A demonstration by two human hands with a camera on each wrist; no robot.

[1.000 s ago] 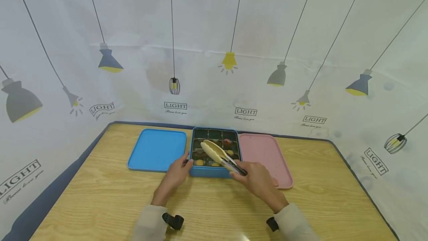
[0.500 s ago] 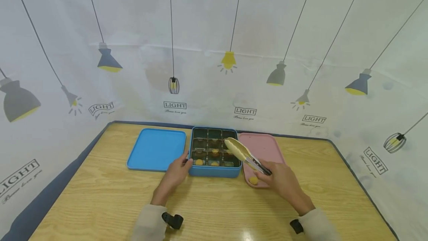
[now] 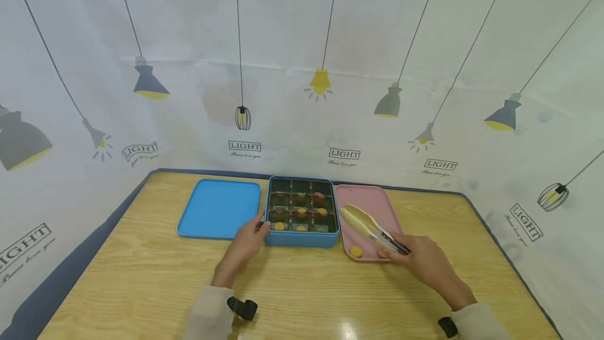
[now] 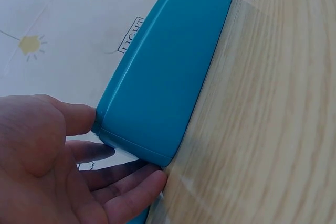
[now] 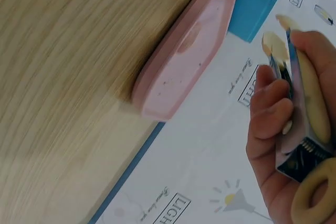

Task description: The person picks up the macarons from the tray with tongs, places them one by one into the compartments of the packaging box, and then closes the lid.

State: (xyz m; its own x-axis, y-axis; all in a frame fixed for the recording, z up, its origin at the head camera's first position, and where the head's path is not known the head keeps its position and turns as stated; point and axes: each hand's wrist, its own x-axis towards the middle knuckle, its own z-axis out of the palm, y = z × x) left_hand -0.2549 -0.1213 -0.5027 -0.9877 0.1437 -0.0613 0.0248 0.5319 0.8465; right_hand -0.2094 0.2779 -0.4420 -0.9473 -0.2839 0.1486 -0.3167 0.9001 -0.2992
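Observation:
My right hand (image 3: pixel 431 264) grips a pair of tongs (image 3: pixel 370 227) with cream tips and a metal and black handle. The tips stand a little apart over the pink tray (image 3: pixel 377 202), with nothing seen between them. A round yellow piece (image 3: pixel 356 251) lies in the tray's front left corner; a second, tan piece (image 5: pixel 190 39) shows near the edge in the right wrist view. To the left, a blue box (image 3: pixel 302 240) has dark compartments, several holding yellow or reddish pieces. My left hand (image 3: pixel 246 240) touches the box's front left corner, thumb at the rim and fingers along the side.
A flat blue lid (image 3: pixel 222 208) lies left of the box. Box, lid and tray stand near the far edge of the wooden table (image 3: pixel 302 290), close to a white curtain (image 3: pixel 283 30) printed with lamps.
My right hand has carried the tongs rightward from above the box to above the pink tray, which shows the yellow piece. My left hand keeps its place at the box.

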